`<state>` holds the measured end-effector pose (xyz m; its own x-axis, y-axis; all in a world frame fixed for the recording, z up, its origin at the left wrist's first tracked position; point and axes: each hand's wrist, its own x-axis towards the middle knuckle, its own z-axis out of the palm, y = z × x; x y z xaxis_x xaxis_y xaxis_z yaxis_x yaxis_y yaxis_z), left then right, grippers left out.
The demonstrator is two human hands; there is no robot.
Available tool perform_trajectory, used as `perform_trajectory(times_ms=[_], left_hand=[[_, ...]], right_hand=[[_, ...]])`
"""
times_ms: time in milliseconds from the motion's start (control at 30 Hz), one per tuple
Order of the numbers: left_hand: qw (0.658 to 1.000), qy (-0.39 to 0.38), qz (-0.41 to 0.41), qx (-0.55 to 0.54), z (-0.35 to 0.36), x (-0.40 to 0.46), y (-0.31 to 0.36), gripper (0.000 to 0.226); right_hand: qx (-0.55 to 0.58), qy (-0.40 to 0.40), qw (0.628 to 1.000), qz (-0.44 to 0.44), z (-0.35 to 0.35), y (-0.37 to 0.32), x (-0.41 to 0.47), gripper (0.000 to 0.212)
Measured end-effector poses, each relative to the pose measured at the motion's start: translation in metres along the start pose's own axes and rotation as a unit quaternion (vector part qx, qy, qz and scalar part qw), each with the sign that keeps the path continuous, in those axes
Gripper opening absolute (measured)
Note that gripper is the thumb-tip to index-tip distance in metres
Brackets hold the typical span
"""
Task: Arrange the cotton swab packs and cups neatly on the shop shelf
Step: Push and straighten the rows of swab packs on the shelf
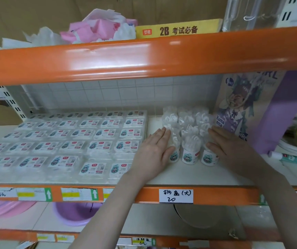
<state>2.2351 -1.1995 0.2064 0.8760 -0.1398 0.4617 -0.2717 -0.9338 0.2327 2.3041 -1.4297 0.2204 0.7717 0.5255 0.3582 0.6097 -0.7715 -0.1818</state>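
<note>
Now squeezing the cups [189, 139] together: left hand [155, 153] flat, fingers straight against the cluster's left side; right hand [232, 150] flat against its right. Best pressed low and evenly, nudged toward the packs [68, 142] left of the left hand, on the shelf [189, 175].

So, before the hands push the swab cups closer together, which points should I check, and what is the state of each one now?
1. Left hand flat against the left side of the swab cups: ok.
2. Right hand flat against their right side: ok.
3. Cups upright: front row ok; back rows cannot tell, blurred.
4. Bare shelf in front of the cups: ok.
5. Gap between the cups and the swab packs: ok, a strip of shelf shows.
6. Purple box leaning close at the right: cannot tell if it touches the cups.
</note>
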Motion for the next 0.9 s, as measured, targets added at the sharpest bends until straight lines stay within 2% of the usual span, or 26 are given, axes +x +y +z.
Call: perform_trajectory(times_ms=[100,233,333,600,633,733,767,800,900], left_hand=[[0.998,0.003,-0.037,-0.048,-0.009,0.004,0.001,0.063],[0.993,-0.056,-0.076,-0.072,-0.011,0.016,-0.002,0.056],[0.988,-0.090,-0.091,-0.080,-0.009,0.021,0.000,0.056],[0.986,-0.077,-0.115,-0.095,-0.016,0.041,-0.007,0.054],[0.985,-0.086,-0.117,-0.090,-0.016,0.047,-0.007,0.055],[0.978,-0.144,-0.127,-0.077,-0.016,0.066,-0.008,0.058],[0.976,-0.163,-0.129,-0.071,-0.015,0.071,-0.008,0.058],[0.973,-0.179,-0.130,-0.065,-0.013,0.074,-0.007,0.059],[0.969,-0.204,-0.127,-0.052,-0.008,0.080,-0.007,0.060]], right_hand=[[0.000,-0.014,1.000,0.006,0.002,0.002,0.001,0.076],[-0.016,-0.064,0.998,0.013,0.000,0.002,0.002,0.104],[-0.016,-0.078,0.996,0.031,-0.007,-0.006,0.002,0.090],[-0.018,-0.074,0.996,0.038,-0.011,-0.007,0.007,0.072],[-0.022,-0.074,0.996,0.034,-0.010,-0.005,0.012,0.079],[-0.002,-0.083,0.996,0.043,-0.006,0.003,0.032,0.119],[0.002,-0.081,0.995,0.049,-0.004,0.006,0.037,0.122],[0.000,-0.081,0.995,0.052,-0.004,0.006,0.041,0.119],[-0.013,-0.090,0.995,0.043,-0.003,0.001,0.047,0.089]])
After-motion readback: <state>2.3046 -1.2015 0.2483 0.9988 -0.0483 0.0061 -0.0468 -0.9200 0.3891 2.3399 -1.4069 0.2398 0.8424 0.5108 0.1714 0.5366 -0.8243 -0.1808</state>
